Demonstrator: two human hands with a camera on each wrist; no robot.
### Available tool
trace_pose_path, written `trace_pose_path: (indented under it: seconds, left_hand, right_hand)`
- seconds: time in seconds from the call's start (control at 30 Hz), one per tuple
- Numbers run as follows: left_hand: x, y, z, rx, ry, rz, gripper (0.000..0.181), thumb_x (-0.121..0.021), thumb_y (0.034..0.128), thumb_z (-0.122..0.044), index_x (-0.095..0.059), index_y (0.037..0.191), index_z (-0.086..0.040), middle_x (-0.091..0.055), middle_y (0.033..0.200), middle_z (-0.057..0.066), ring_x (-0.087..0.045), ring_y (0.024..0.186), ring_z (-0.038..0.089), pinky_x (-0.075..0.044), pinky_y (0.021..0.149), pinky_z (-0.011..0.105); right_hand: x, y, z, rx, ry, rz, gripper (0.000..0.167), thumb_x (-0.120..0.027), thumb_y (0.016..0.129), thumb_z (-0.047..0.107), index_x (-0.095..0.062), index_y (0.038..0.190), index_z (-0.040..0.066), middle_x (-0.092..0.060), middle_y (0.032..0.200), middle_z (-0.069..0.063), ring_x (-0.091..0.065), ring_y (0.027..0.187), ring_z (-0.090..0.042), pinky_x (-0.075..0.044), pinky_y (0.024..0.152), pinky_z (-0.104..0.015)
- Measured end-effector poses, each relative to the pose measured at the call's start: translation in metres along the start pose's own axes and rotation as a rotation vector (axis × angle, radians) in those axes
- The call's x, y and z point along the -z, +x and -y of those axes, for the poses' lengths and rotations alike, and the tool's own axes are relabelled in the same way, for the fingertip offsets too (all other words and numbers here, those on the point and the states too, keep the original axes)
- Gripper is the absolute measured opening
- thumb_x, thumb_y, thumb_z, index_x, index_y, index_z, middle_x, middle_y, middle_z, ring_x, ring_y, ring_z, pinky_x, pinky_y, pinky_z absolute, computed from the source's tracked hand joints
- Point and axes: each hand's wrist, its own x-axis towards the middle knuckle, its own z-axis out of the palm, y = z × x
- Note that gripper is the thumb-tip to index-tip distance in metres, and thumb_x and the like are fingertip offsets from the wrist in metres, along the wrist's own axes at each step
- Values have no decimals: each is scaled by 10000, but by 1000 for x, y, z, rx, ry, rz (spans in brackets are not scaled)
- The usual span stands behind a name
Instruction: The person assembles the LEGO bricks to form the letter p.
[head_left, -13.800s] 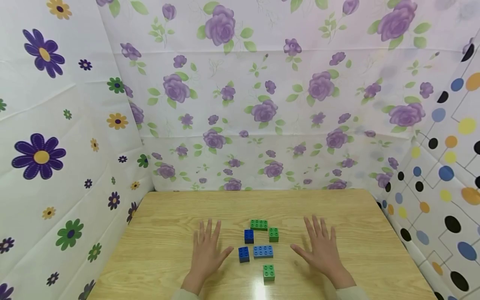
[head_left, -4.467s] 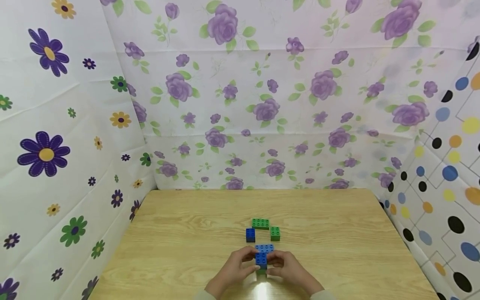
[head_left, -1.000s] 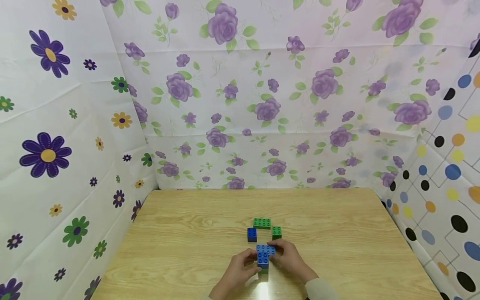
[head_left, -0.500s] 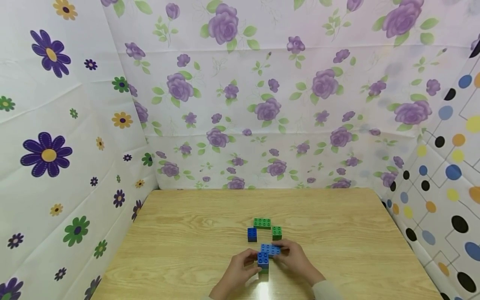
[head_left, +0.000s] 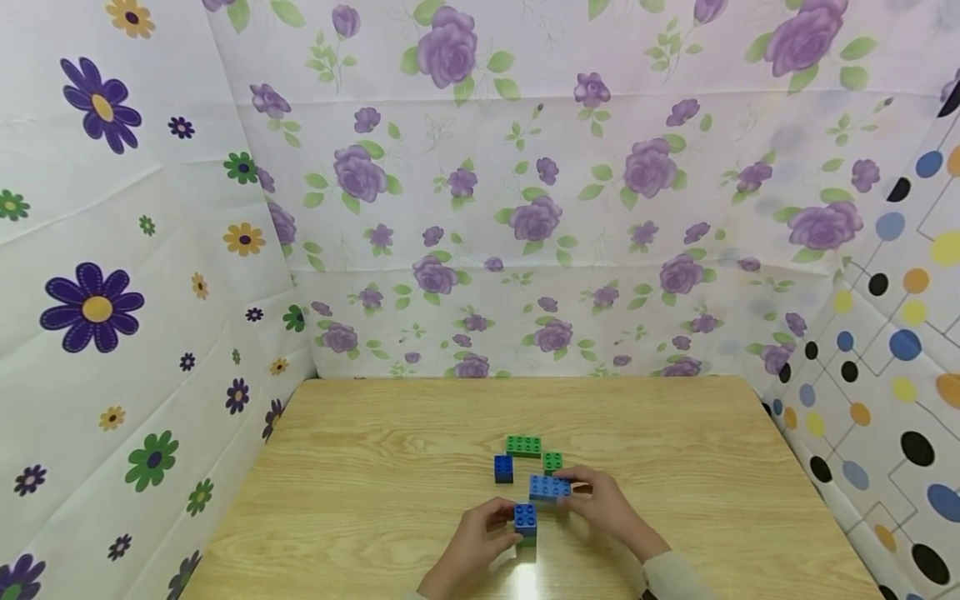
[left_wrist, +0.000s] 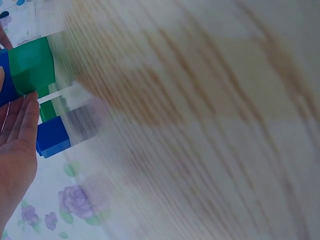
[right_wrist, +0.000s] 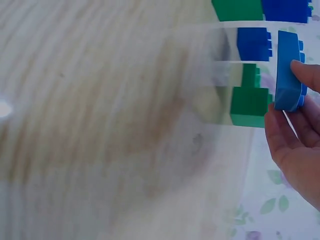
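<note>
My left hand (head_left: 482,537) pinches a stack of two square toy building bricks: a dark blue brick (head_left: 525,518) on top of a green brick (head_left: 527,542). In the left wrist view, the green brick (left_wrist: 32,65) shows below the fingers. My right hand (head_left: 609,506) holds a light blue long brick (head_left: 549,487) between thumb and fingers. In the right wrist view, the light blue brick (right_wrist: 288,75) is clear of the tabletop, studs facing up. It is behind and right of the stack, apart from it.
Behind the hands on the wooden table (head_left: 360,467) lie a dark blue square brick (head_left: 503,469), a long green brick (head_left: 523,447) and a small green brick (head_left: 552,462). Patterned cloths surround the table; the flowered one (head_left: 480,208) hangs at its back edge.
My right hand has moved the light blue brick right, away and up from behind the stack. The left hand keeps its grip. Earlier, the dark blue and green bricks of the stack lay separately.
</note>
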Motion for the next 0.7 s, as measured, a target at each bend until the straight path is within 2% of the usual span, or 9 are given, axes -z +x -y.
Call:
trace_pose_path:
  seconds: [0.4,0.7]
  left_hand:
    - [0,-1,0,-6,-4,1,302,-733,844,-55,-639,1131,-67,-655,1117,65,-610,1064,246,-528,942,391]
    - [2,-1,1,-14,4,4,297,-738,846,-76,-648,1129,-74,-658,1097,29,-615,1050,222,-532,936,388]
  right_hand:
    - [14,-5,15,63,54,49,359,-724,873,222,-649,1210,124,-586,1272,-126,-594,1093,-302,-544,908,-392]
    - [14,-11,26,133,137,146,405,-701,891,236,-614,1249,69,-584,1263,-130,-590,1103,-266,-525,942,-412]
